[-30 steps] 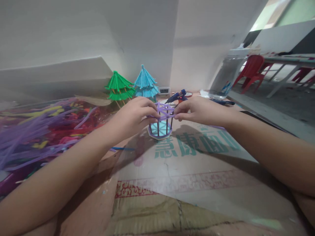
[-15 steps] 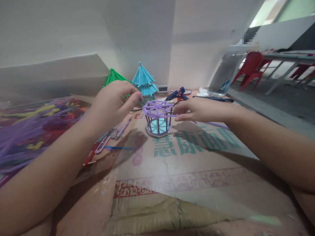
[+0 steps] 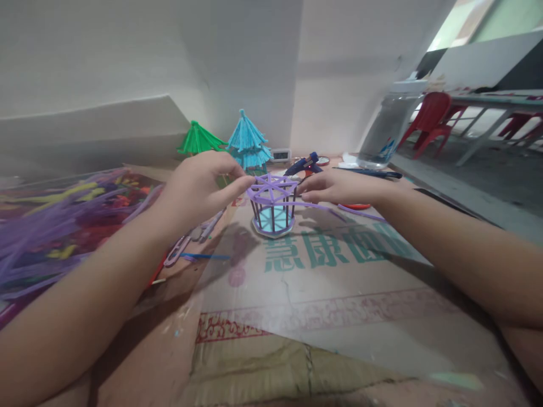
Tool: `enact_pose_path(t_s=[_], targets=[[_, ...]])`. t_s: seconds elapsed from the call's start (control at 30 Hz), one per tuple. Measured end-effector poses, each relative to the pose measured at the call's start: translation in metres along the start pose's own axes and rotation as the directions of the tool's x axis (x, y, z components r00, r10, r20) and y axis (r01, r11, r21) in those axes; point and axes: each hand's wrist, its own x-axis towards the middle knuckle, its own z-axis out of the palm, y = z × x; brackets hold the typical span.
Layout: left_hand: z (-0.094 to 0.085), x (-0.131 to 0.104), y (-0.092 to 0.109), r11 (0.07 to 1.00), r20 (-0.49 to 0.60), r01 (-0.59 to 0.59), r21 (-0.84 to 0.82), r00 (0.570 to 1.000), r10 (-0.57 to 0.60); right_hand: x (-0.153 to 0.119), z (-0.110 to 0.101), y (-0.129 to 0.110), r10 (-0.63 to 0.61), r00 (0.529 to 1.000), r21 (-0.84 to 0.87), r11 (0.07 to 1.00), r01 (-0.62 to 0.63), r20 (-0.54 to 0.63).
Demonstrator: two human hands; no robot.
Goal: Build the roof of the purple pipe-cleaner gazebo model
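Note:
A small cage-like frame (image 3: 274,204) with a purple spoked top, dark posts and a light-blue base stands upright on printed cardboard. My left hand (image 3: 212,183) is at its upper left, thumb and fingers bent around the rim and touching it; the fingertips are partly hidden. On the right side, my right hand (image 3: 335,186) has its fingertips at the top edge, thumb below. A purple strip (image 3: 316,206) runs from the frame to the right, beneath my right hand.
Behind stand a blue tiered roof model (image 3: 248,138), a green one (image 3: 199,138) and a blue glue gun (image 3: 303,164). A clear bottle (image 3: 390,124) is at the back right. Colourful strips (image 3: 76,226) in plastic fill the left; cutters (image 3: 180,249) lie beside them.
My left hand has moved right and down to the frame's rim. My right hand has shifted slightly left, and more of the purple strip shows beneath it.

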Motion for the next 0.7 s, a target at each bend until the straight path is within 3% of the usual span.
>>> enact_pose_path(t_s=[0.17,0.37,0.57,0.7], targets=[[0.001,0.002,0.003,0.997,0.031,-0.014,0.075,0.999,0.011,0.005,0.014,-0.001,-0.065,0.998,0.056,0.996,0.065,0.011],[0.005,0.003,-0.002,0.996,0.06,0.008,0.085,0.998,-0.013,0.006,0.016,-0.003,-0.025,0.999,0.08,0.996,0.027,-0.022],[0.005,0.003,-0.003,0.997,0.117,-0.067,0.047,0.991,0.061,0.0,0.009,-0.008,-0.159,0.972,0.18,0.976,0.127,0.174],[0.005,0.003,-0.004,0.989,0.166,-0.143,-0.033,0.975,0.146,-0.009,-0.005,-0.009,-0.155,0.955,0.147,0.982,0.12,0.252]])
